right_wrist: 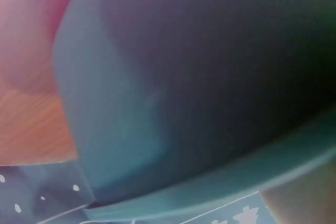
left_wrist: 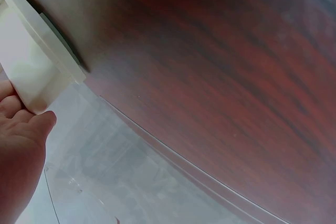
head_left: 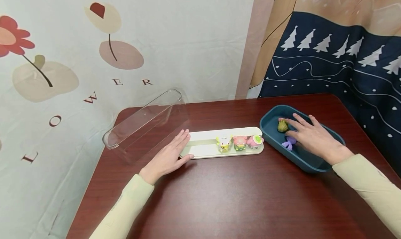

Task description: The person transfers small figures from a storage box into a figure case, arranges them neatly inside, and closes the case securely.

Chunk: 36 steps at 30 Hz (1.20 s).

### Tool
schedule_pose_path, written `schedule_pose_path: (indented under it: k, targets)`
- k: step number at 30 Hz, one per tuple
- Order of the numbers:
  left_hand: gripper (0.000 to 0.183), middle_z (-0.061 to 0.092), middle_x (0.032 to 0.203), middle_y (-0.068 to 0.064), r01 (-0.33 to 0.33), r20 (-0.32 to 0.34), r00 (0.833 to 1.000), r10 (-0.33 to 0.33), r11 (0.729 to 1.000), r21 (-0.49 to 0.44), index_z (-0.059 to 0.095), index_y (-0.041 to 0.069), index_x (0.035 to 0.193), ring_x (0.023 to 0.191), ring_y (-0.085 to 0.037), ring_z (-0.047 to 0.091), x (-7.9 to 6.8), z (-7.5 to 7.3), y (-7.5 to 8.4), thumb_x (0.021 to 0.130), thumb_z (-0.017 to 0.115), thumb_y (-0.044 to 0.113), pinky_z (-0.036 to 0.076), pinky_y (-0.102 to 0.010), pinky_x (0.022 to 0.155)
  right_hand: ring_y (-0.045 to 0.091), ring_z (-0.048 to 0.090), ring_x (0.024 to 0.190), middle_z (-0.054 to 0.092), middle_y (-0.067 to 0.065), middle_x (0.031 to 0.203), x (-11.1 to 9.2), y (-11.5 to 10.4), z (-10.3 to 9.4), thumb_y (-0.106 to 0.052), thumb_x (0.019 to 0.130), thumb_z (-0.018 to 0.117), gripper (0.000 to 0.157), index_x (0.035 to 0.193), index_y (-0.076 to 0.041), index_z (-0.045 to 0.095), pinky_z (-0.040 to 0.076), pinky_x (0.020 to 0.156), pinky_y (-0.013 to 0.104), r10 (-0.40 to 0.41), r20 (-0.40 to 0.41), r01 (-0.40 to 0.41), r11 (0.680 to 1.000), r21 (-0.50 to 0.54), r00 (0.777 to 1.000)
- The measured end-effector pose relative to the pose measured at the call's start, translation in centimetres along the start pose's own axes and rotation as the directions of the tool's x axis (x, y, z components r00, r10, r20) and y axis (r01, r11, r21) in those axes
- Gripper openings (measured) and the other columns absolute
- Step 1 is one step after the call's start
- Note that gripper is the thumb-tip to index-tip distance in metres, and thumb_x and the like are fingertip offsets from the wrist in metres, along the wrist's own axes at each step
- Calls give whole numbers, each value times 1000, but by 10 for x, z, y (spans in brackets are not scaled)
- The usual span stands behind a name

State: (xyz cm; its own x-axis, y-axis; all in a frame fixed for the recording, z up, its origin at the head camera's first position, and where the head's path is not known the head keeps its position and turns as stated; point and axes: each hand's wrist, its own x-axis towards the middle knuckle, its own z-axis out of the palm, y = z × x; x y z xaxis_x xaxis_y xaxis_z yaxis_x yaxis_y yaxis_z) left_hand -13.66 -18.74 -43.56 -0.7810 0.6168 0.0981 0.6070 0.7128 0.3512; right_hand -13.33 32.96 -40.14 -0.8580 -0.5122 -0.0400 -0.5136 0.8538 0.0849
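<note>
Pale backdrop (head_left: 194, 40): printed cloth, its foot at the back edge of the counter.
Counter (head_left: 238, 193): red-brown, wood-grained; I have its widest stretch of surface on the near side, and a narrower strip along the right edge.
Navy cloth (head_left: 313, 68): patterned with white trees, bounding the right rear.
Clear cover (head_left: 147, 120): transparent, at the left rear, one end seen past the counter's left edge.
Blue tray (head_left: 269, 127): set slantwise at right, rim raised all round.
White tray (head_left: 202, 150): long and shallow, its right end just beside the blue tray; I cannot tell whether they touch.
Left grip (head_left: 169, 157): fingers straight, thumb spread, resting at the white tray's left end.
Right grip (head_left: 313, 138): fingers loosely spread over the blue tray; I cannot tell whether they touch anything.
Figures, white tray: yellow-white (head_left: 223, 145), pink-green (head_left: 240, 143) and pink with a green disc (head_left: 255, 141), side by side in the right half.
Figures, blue tray: olive (head_left: 283, 126) and purple (head_left: 289, 143), near the thumb side.
Head view: alone shows me all five figures.
Left wrist view: adds the thumb tip against the white tray's end.
Right wrist view: adds the blue tray's inner wall, close and blurred.
</note>
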Motion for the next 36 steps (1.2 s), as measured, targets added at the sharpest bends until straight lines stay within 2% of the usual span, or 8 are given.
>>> schedule_pose_path:
  k: [6, 11, 19, 22, 29, 36]
  targets:
    - [80, 26, 168, -14, 9, 2, 1000, -9, 1000, -2, 32, -4, 159, 158, -26, 17, -1, 0, 0, 103, 63, 44, 24, -45, 125, 50, 34, 147, 61, 20, 142, -4, 2, 0, -7, 80, 88, 52, 129, -11, 72, 21, 113, 78, -18, -57, 19, 1000, 21, 998]
    - [80, 25, 169, -14, 13, 2, 1000, -13, 1000, -2, 32, -4, 159, 158, -26, 16, -1, 1, 0, 103, 62, 44, 24, -46, 125, 51, 39, 144, 70, 18, 128, -8, 3, -1, -1, 76, 90, 55, 127, -9, 72, 13, 114, 78, -25, -113, 31, 998, 55, 993]
    - [80, 26, 168, -15, 11, -3, 1000, -11, 1000, 0, 32, -4, 159, 158, -26, 17, -1, 1, -1, 103, 63, 44, 25, -46, 125, 51, 38, 143, 71, 20, 124, -11, 5, -5, 0, 77, 88, 52, 126, -7, 73, 1, 115, 78, -2, -158, 15, 997, 79, 987]
    - [79, 26, 168, -15, 11, -1, 1000, -11, 1000, 0, 33, -4, 159, 158, -26, 17, -1, 1, -1, 103, 63, 43, 25, -46, 125, 51, 39, 143, 71, 19, 124, -12, 4, -9, -3, 78, 88, 50, 125, -7, 73, 1, 116, 77, -7, -193, 23, 997, 79, 981]
    - [80, 27, 168, -15, 5, -7, 1000, -5, 1000, -1, 33, -4, 159, 158, -26, 17, 0, 1, -1, 103, 63, 44, 26, -47, 125, 49, 39, 143, 69, 19, 128, -15, 0, -18, -6, 79, 89, 51, 127, -9, 71, 5, 119, 74, 8, -243, 20, 994, 110, 970]
    - [80, 26, 168, -14, 5, -7, 1000, -5, 1000, -9, 32, -3, 159, 158, -26, 16, 0, 0, -1, 103, 62, 45, 25, -46, 125, 43, 55, 130, 69, 20, 127, -18, -8, -25, -3, 74, 92, 59, 128, -4, 69, 27, 117, 69, 5, -326, 43, 989, 141, 945]
